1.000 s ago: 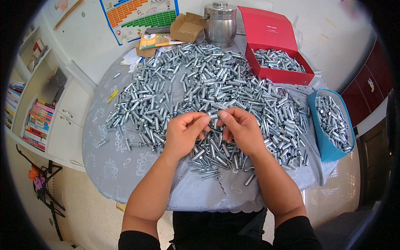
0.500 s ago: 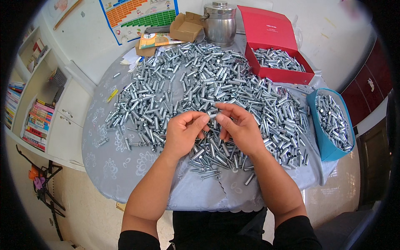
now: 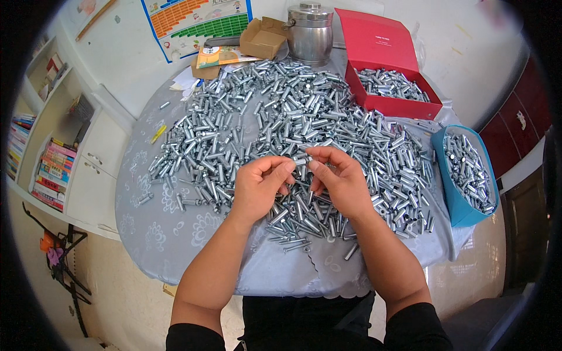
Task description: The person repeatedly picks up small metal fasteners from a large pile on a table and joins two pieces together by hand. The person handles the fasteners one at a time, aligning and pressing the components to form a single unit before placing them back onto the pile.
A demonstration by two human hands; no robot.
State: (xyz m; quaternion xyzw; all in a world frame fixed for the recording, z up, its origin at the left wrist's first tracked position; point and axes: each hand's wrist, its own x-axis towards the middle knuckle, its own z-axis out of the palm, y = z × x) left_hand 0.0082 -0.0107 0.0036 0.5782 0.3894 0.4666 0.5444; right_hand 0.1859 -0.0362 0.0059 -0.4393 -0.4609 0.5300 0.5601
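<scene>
My left hand (image 3: 257,184) is closed, thumb and forefinger pinching a short silvery metal expansion bolt (image 3: 301,161). On the other end of that bolt, the thumb and forefinger of my right hand (image 3: 339,178) are closed; the fingers partly hide it. Both hands are above a wide heap of similar expansion bolts (image 3: 316,123), with bolts and sleeves mixed on the table. My remaining fingers are curled, and what lies under them is hidden.
The round table has a grey patterned cloth (image 3: 155,234). An open red box (image 3: 404,106) of bolts stands at the far right, a blue bin (image 3: 456,202) of them nearer. Behind the heap are a steel pot (image 3: 310,38), a cardboard box (image 3: 262,40) and a yellow marker (image 3: 158,134).
The right fingertips have shifted slightly to the right and closed on the bolt's end, and more of the bolt shows between the hands. My left hand has hardly moved.
</scene>
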